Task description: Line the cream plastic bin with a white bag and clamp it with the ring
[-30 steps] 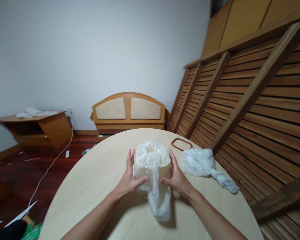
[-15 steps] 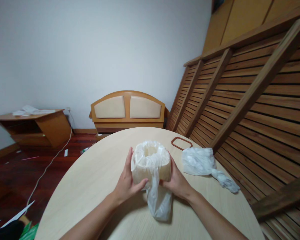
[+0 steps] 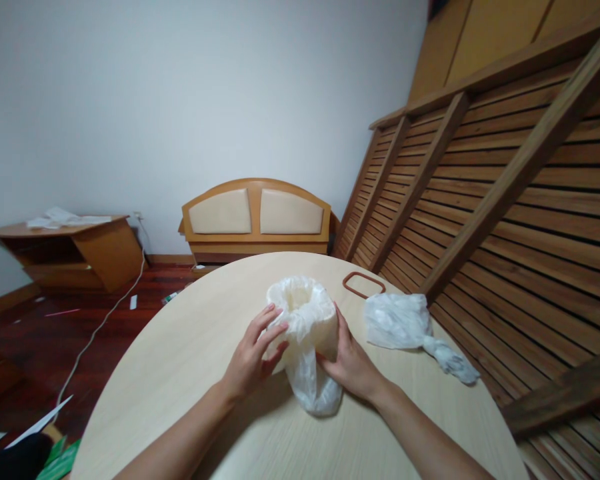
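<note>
A small cream-coloured bin (image 3: 325, 339) stands on the table before me. A thin white plastic bag (image 3: 314, 393) lines it, folded over the rim, with a loose length hanging down the near side onto the table. My right hand (image 3: 353, 363) grips the bin's right side, thumb in front and fingers along the side. At the left of the rim, my left hand (image 3: 255, 353) has its fingers apart and curved, with the fingertips at the bag's edge; whether they press on it I cannot tell.
On the round table (image 3: 180, 373), a brown rounded-rectangular ring (image 3: 364, 285) lies to the back right. Nearer, a knotted white plastic bag (image 3: 400, 321) lies at the right. Slatted wooden panels (image 3: 480, 220) lean close to the table's right edge. A cable (image 3: 97, 340) crosses the floor at left.
My left hand has shifted from holding the bin's left side up to the rim's near left, its fingers turned inward. The bag's hanging part has moved slightly up and left.
</note>
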The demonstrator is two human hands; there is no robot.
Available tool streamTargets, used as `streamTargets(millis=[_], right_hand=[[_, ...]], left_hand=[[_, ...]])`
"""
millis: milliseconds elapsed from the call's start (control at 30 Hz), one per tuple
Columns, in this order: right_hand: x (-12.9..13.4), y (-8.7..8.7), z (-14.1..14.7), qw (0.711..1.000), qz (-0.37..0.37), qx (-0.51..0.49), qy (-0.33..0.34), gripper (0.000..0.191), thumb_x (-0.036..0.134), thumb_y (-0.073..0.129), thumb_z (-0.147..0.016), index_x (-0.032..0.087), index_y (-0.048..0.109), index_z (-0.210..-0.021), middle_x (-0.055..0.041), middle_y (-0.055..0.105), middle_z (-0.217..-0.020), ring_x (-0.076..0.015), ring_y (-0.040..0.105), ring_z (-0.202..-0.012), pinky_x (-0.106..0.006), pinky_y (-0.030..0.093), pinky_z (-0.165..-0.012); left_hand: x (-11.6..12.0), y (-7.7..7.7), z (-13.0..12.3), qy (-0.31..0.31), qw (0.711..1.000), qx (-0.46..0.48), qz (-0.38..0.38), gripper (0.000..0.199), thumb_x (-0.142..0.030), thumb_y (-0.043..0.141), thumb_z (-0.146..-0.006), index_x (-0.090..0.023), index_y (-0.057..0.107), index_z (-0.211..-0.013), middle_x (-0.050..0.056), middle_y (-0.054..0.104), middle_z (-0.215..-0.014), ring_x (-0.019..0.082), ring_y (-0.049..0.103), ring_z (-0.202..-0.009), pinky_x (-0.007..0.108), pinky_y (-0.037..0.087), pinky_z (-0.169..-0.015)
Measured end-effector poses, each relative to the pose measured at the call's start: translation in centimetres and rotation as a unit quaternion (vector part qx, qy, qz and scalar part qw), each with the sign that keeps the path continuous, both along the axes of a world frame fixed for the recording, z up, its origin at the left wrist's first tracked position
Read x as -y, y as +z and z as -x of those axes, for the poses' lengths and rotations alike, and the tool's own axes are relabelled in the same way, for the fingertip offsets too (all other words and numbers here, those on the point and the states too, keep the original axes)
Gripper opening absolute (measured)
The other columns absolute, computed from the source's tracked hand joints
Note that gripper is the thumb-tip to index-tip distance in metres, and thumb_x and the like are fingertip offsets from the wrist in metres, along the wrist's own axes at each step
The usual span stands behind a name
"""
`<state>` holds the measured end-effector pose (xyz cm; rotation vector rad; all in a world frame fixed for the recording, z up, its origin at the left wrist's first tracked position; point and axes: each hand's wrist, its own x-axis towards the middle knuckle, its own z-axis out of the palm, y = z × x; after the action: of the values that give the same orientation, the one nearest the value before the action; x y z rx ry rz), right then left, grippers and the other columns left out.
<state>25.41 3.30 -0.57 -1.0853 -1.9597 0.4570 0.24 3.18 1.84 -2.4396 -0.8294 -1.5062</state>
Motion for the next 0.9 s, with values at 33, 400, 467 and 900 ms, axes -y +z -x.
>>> streamTargets(millis=[33,400,467,900], right_hand=[[0.1,0.4,-0.3,1.000,-0.025,0.011,0.000,0.111,0.028,0.070,-0.081,0.027,-0.008,-0.160,-0.0161,0.017,-0.166,-0.0318,0.024,-0.152,-0.057,0.028,-0.121],[0.6,11.1,2.0,0.979,-0.120,0.144,0.082,0.049,0.041,0.071,-0.085,0.028,0.062,-0.131,-0.0068,0.065,-0.133,-0.0338,0.039,-0.141,-0.055,0.033,-0.116],[0.6,12.2,2.8,0.977,-0.089,0.167,0.097,0.045,0.044,0.073,-0.085,0.029,0.066,-0.127,-0.0068,0.068,-0.128,-0.0333,0.042,-0.140,-0.055,0.030,-0.117],[1.4,14.0,3.2,0.963,-0.038,0.231,0.134,0.033,0.031,0.072,-0.088,0.024,0.070,-0.120,-0.0070,0.075,-0.111,-0.0269,0.067,-0.107,-0.040,0.050,-0.096]], left_hand=[[0.0,0.1,0.1,-0.004,1.000,-0.001,-0.002,0.053,-0.012,0.061,-0.093,-0.029,0.045,-0.140,0.013,0.055,-0.138,0.029,0.051,-0.137,0.052,0.054,-0.104],[0.7,1.0,0.4,0.027,0.997,0.046,-0.050,0.015,-0.010,0.061,-0.091,-0.024,0.065,-0.097,0.006,0.064,-0.099,0.018,0.066,-0.094,0.026,0.061,-0.071],[0.8,1.3,0.4,0.032,0.996,0.025,-0.076,0.013,-0.011,0.062,-0.089,-0.023,0.064,-0.095,0.005,0.065,-0.093,0.018,0.066,-0.089,0.029,0.060,-0.074],[1.2,2.9,1.2,0.021,0.996,-0.008,-0.084,0.022,-0.012,0.055,-0.084,-0.022,0.061,-0.102,0.008,0.065,-0.096,0.020,0.062,-0.086,0.032,0.056,-0.072]])
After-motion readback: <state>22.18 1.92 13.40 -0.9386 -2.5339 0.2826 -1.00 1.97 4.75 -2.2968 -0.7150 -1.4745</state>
